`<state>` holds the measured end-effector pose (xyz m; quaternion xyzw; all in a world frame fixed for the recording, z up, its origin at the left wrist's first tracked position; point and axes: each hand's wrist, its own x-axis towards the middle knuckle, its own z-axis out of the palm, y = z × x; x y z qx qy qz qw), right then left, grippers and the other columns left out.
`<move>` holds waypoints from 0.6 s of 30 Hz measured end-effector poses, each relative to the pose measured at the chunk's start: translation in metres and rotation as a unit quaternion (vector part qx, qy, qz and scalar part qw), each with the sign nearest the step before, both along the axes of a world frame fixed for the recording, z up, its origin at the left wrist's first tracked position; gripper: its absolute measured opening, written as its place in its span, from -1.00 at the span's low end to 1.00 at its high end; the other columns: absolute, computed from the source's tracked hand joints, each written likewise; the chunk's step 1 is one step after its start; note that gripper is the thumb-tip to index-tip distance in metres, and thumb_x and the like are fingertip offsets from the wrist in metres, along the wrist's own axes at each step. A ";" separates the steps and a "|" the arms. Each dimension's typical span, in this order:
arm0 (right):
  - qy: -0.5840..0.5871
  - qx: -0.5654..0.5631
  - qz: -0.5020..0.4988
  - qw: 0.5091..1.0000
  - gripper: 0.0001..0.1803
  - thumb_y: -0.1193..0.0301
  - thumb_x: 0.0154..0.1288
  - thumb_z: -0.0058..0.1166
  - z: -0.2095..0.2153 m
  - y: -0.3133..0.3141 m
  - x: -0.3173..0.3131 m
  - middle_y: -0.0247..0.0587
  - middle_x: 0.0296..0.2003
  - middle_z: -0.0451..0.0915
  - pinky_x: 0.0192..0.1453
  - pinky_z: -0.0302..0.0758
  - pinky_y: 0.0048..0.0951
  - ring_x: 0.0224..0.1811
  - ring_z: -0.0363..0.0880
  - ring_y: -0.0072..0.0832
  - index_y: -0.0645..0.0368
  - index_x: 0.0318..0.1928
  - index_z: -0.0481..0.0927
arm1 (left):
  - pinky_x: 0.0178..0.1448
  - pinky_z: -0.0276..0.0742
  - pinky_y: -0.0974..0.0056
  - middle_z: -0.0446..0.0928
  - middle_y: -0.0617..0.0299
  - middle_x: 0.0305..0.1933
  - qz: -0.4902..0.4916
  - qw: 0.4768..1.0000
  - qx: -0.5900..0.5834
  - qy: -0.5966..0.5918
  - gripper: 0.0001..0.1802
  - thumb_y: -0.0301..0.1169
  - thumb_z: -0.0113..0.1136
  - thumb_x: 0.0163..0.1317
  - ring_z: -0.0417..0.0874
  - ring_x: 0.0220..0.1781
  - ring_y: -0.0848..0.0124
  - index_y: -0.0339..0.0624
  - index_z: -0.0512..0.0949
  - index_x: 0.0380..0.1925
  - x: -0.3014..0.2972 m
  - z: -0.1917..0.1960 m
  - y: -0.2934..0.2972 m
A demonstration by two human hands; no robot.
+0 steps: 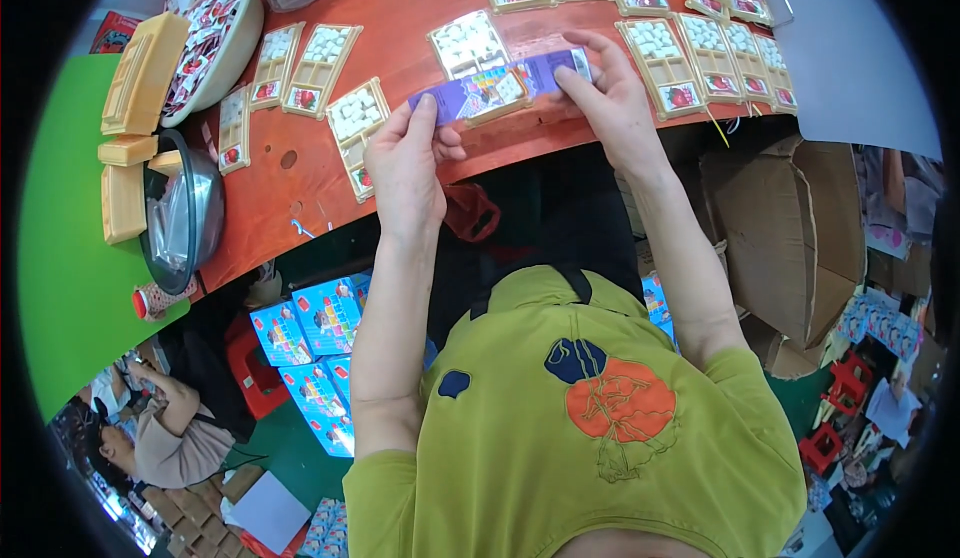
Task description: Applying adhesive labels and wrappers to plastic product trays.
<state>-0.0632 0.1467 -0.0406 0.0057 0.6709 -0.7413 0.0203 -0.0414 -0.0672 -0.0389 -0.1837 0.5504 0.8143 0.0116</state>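
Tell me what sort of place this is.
Probably a small hand-packing workshop: rows of filled tan trays cover the red table, both hands hold a purple printed sleeve, and stacked blue boxes and flattened cardboard sit below.

on the table [400, 18], filled trays [715, 53] lie at your 1 o'clock, more trays [315, 68] at 11, a bowl [215, 43] behind a lidded pot [180, 213] at 10.

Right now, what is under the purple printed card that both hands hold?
Under the purple card a tan tray with white pieces shows at its lower edge, on the orange table. The left hand and right hand grip the card's ends. The rest of the tray is covered.
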 end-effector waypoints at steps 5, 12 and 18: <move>0.020 0.085 0.042 0.995 -0.47 0.38 0.43 0.09 -0.009 0.002 -0.029 -0.35 -0.36 0.66 -0.34 0.42 -0.69 -0.39 0.54 -0.73 0.08 0.34 0.29 | -0.54 0.44 0.48 0.56 0.25 -0.42 0.046 0.996 -0.071 0.032 -0.72 -0.49 0.19 0.36 0.50 -0.58 0.58 -0.42 0.52 0.01 -0.019 -0.011 0.003; 0.037 0.163 0.067 0.984 -0.54 0.41 0.45 0.06 -0.024 0.003 -0.048 -0.33 -0.40 0.66 -0.33 0.43 -0.64 -0.43 0.49 -0.72 0.07 0.29 0.32 | -0.55 0.39 0.48 0.51 0.21 -0.38 0.089 0.985 -0.134 0.055 -0.60 -0.56 0.18 0.33 0.50 -0.54 0.58 -0.36 0.33 0.12 -0.029 -0.020 0.007; 0.043 0.212 0.062 0.974 -0.64 0.45 0.46 0.01 -0.020 -0.003 -0.050 -0.25 -0.36 0.67 -0.18 0.51 -0.55 -0.34 0.60 -0.64 0.05 0.22 0.37 | -0.41 0.44 0.49 0.51 0.20 -0.33 0.097 0.969 -0.218 0.065 -0.75 -0.59 0.15 0.34 0.54 -0.43 0.58 -0.32 0.35 -0.05 -0.037 -0.027 0.011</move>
